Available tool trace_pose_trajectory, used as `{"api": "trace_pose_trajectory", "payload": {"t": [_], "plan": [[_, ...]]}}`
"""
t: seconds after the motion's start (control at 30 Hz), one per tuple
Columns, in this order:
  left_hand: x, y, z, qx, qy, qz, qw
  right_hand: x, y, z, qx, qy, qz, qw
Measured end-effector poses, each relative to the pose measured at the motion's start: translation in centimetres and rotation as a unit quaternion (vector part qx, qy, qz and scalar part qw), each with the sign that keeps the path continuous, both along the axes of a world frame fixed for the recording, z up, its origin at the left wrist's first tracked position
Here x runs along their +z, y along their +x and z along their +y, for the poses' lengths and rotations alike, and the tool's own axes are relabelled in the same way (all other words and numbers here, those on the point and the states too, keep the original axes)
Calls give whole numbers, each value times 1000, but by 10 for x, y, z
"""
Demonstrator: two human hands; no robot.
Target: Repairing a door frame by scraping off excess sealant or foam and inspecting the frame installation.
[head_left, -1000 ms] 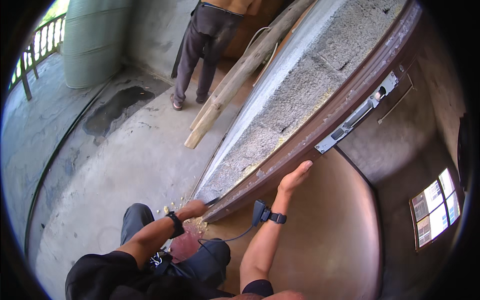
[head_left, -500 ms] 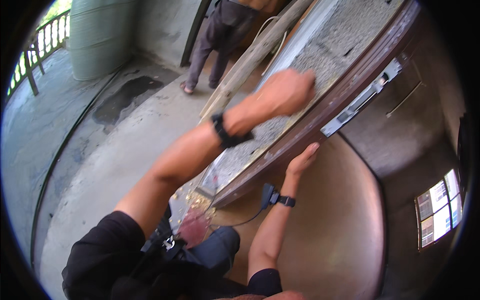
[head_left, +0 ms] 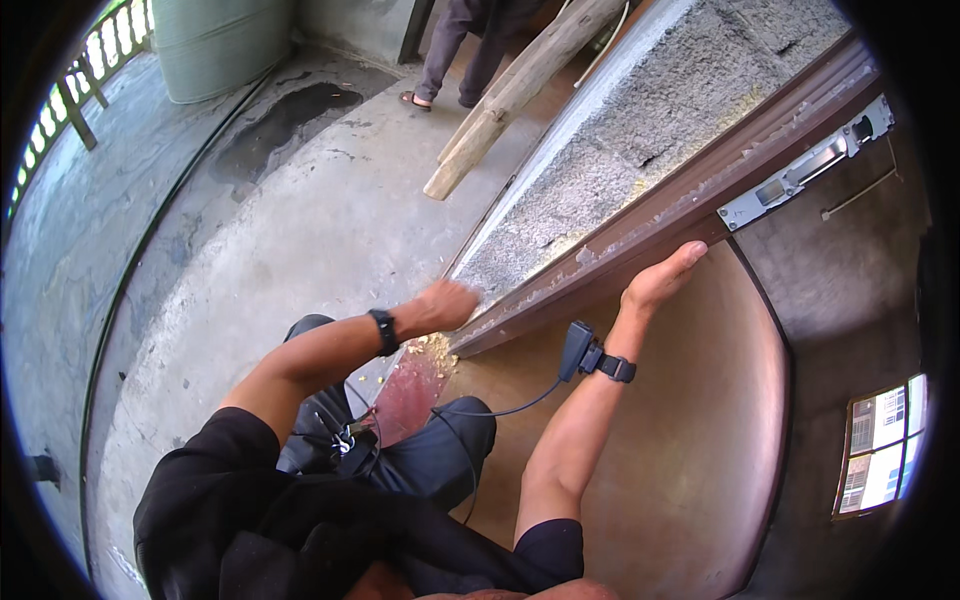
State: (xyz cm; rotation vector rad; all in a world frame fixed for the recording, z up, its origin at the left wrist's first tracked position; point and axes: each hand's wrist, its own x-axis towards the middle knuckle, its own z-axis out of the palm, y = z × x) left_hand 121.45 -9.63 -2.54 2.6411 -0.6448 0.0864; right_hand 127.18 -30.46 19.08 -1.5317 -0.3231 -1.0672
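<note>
Fingers (head_left: 460, 298) of the left hand (head_left: 442, 306) curl, blurred, near the lower end of the brown door frame (head_left: 660, 215); what they hold, I cannot tell. The right hand (head_left: 662, 278) extends open along the frame, below its metal lock plate (head_left: 800, 172). Rough blockwork (head_left: 640, 140) borders the frame; yellow crumbs (head_left: 435, 350) lie at its foot.

- Around me, a stained grey concrete floor (head_left: 260, 260) spreads across the left of the frame, with a dark, wet-looking patch (head_left: 275, 132) at upper left.
- I see daylight through a slatted balustrade (head_left: 100, 58), far upper left.
- My smooth tan-brown floor (head_left: 690, 430), lower right, meets a dim brown wall (head_left: 825, 350).
- A dark-framed, multi-pane window (head_left: 888, 412) glows bright white, lower right.
</note>
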Motion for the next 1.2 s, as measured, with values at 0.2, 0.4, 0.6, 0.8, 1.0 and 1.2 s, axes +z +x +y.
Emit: {"api": "trace_pose_trajectory", "payload": {"t": [0.2,0.4,0.6,0.8,1.0,1.2], "plan": [[70,-17,-20,52,-231,-113,965,1,-5,-11,-37,-9,-13,999],[166,15,-57,-24,-418,-168,892,-2,0,-12,-11,-28,-27,999],[150,27,-67,-25,-395,-140,908,-4,-1,-13,-9,2,17,1000],[147,29,-63,-73,-394,-125,908,-9,3,-17,-21,-14,7,1000],[82,7,-49,-80,-285,-107,949,-6,-3,-24,-35,-59,-20,997],[-89,-42,7,106,-33,164,980,-8,1,-15,-38,-56,-52,996]]}}
